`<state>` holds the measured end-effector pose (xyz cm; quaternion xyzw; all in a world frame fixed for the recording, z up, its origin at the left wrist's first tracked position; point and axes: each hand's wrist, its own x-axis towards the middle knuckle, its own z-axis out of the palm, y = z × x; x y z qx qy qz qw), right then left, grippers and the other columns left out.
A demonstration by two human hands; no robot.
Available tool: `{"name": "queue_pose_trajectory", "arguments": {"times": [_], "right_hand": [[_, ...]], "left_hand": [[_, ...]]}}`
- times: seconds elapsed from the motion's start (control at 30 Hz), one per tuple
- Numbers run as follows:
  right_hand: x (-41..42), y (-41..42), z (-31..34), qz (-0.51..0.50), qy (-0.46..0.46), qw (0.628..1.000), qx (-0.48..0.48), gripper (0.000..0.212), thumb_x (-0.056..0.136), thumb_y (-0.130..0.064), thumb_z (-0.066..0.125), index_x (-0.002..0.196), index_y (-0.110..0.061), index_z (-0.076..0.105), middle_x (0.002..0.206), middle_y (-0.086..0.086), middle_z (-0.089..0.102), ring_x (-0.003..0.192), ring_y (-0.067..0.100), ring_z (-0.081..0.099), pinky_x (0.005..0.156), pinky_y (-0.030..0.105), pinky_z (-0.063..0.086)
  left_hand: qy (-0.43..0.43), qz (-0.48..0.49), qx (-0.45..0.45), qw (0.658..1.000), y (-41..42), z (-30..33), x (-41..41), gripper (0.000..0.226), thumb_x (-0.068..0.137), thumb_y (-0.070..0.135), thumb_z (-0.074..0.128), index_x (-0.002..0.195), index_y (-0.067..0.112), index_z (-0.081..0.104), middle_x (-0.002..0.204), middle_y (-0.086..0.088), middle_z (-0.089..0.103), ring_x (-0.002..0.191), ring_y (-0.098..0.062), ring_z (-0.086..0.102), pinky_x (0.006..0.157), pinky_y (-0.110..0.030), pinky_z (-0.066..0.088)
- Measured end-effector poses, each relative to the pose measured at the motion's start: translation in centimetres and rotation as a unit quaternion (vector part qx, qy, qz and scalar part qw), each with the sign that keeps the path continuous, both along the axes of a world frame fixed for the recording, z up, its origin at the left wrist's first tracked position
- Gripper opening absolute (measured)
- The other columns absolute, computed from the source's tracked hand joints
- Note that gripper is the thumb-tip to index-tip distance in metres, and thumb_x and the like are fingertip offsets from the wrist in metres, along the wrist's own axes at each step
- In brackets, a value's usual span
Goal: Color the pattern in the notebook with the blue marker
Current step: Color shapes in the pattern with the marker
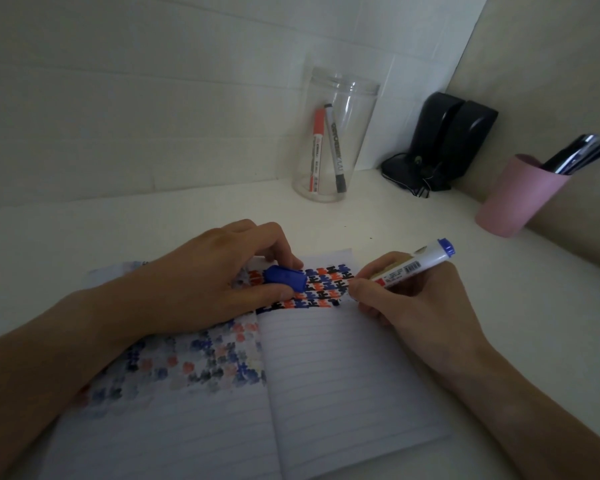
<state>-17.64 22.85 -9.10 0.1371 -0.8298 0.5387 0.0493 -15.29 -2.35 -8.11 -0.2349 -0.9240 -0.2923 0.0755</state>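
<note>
An open lined notebook [343, 375] lies on the white desk. Across the top of its right page runs a pattern [326, 285] of blue, orange and black shapes; fainter bleed-through marks cover the left page. My right hand [409, 303] grips the blue marker [413, 266], a white barrel with a blue end cap, its tip hidden by my fingers at the pattern's right edge. My left hand [215, 282] rests on the left page and holds the marker's blue cap [284, 278] between thumb and fingers.
A clear plastic jar [333, 140] with an orange marker and a black marker stands at the back. Two black speakers [447, 140] with cables sit in the corner. A pink cup [513, 195] holding pens stands at the right by the wall.
</note>
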Motion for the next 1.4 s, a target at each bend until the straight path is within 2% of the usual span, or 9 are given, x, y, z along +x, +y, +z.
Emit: {"name": "queue_pose_trajectory", "arguments": {"times": [0.1, 0.3, 0.5, 0.63, 0.77, 0.9, 1.07, 1.17, 1.4], "right_hand": [[-0.01, 0.05, 0.01, -0.008, -0.006, 1.0, -0.018, 0.005, 0.073, -0.021, 0.082, 0.072, -0.019, 0.078, 0.064, -0.003, 0.076, 0.057, 0.007, 0.071, 0.053, 0.016, 0.054], [-0.03, -0.05, -0.05, -0.02, -0.004, 1.0, 0.004, 0.006, 0.074, -0.022, 0.081, 0.073, -0.017, 0.077, 0.064, -0.005, 0.076, 0.056, 0.005, 0.072, 0.053, 0.015, 0.054], [0.15, -0.11, 0.16, 0.005, -0.012, 0.999, -0.039, 0.006, 0.078, -0.016, 0.083, 0.076, -0.013, 0.077, 0.062, -0.003, 0.076, 0.055, 0.005, 0.071, 0.052, 0.012, 0.051], [0.41, -0.3, 0.33, 0.012, 0.001, 1.0, -0.015, 0.006, 0.077, -0.022, 0.083, 0.074, -0.019, 0.078, 0.066, -0.006, 0.078, 0.059, 0.006, 0.074, 0.054, 0.014, 0.055], [0.44, -0.19, 0.29, 0.001, 0.01, 1.0, 0.007, 0.007, 0.075, -0.02, 0.084, 0.072, -0.021, 0.078, 0.066, -0.005, 0.078, 0.06, 0.008, 0.074, 0.057, 0.021, 0.061], [0.28, -0.16, 0.36, 0.009, -0.003, 1.0, -0.026, 0.006, 0.078, -0.015, 0.083, 0.074, -0.015, 0.078, 0.064, -0.003, 0.077, 0.057, 0.006, 0.072, 0.053, 0.014, 0.053], [0.67, -0.29, 0.51, 0.018, 0.004, 1.0, -0.001, 0.005, 0.075, -0.022, 0.083, 0.073, -0.02, 0.078, 0.068, -0.005, 0.078, 0.06, 0.008, 0.074, 0.057, 0.017, 0.058], [0.58, -0.27, 0.43, -0.003, 0.006, 1.0, 0.018, 0.006, 0.074, -0.02, 0.083, 0.071, -0.021, 0.077, 0.066, -0.007, 0.077, 0.059, 0.008, 0.074, 0.057, 0.02, 0.06], [0.15, -0.17, 0.09, -0.018, 0.008, 1.0, 0.008, 0.008, 0.073, -0.015, 0.081, 0.069, -0.017, 0.074, 0.06, -0.01, 0.074, 0.054, 0.002, 0.07, 0.052, 0.012, 0.052]], "left_hand": [[-0.004, 0.001, -0.004, 1.0, 0.01, 0.01, 0.02, 0.023, 0.085, 0.053, 0.062, 0.103, 0.042, 0.052, 0.116, 0.018, 0.068, 0.103, -0.004, 0.06, 0.085, -0.034, 0.052], [-0.002, 0.0, -0.002, 1.0, 0.07, 0.11, 0.1, 0.023, 0.085, 0.05, 0.064, 0.104, 0.04, 0.054, 0.116, 0.022, 0.067, 0.103, -0.003, 0.059, 0.085, -0.033, 0.052], [0.0, -0.001, 0.002, 1.0, 0.06, 0.05, 0.15, 0.023, 0.085, 0.048, 0.064, 0.103, 0.038, 0.055, 0.115, 0.027, 0.067, 0.101, -0.003, 0.06, 0.083, -0.034, 0.053], [-0.001, 0.001, -0.002, 1.0, -0.04, 0.02, 0.1, 0.023, 0.085, 0.05, 0.063, 0.103, 0.038, 0.055, 0.115, 0.028, 0.066, 0.102, -0.002, 0.059, 0.083, -0.033, 0.052], [0.003, 0.003, -0.002, 1.0, -0.02, 0.03, 0.06, 0.023, 0.085, 0.049, 0.064, 0.104, 0.037, 0.056, 0.115, 0.028, 0.066, 0.103, -0.001, 0.059, 0.085, -0.03, 0.051], [0.003, 0.001, -0.003, 1.0, 0.04, 0.12, 0.15, 0.023, 0.086, 0.047, 0.065, 0.104, 0.036, 0.056, 0.115, 0.026, 0.066, 0.103, -0.004, 0.059, 0.085, -0.033, 0.052], [0.003, 0.001, -0.008, 1.0, 0.08, 0.18, 0.17, 0.023, 0.086, 0.048, 0.065, 0.104, 0.037, 0.055, 0.115, 0.023, 0.067, 0.103, -0.005, 0.059, 0.085, -0.034, 0.051], [0.001, 0.003, -0.006, 1.0, 0.08, 0.16, 0.13, 0.024, 0.086, 0.048, 0.065, 0.104, 0.036, 0.056, 0.115, 0.025, 0.066, 0.103, -0.004, 0.059, 0.085, -0.032, 0.051], [0.002, 0.001, -0.008, 1.0, 0.06, 0.12, 0.09, 0.023, 0.086, 0.047, 0.064, 0.104, 0.036, 0.056, 0.116, 0.026, 0.066, 0.102, -0.001, 0.058, 0.084, -0.031, 0.051]]}}
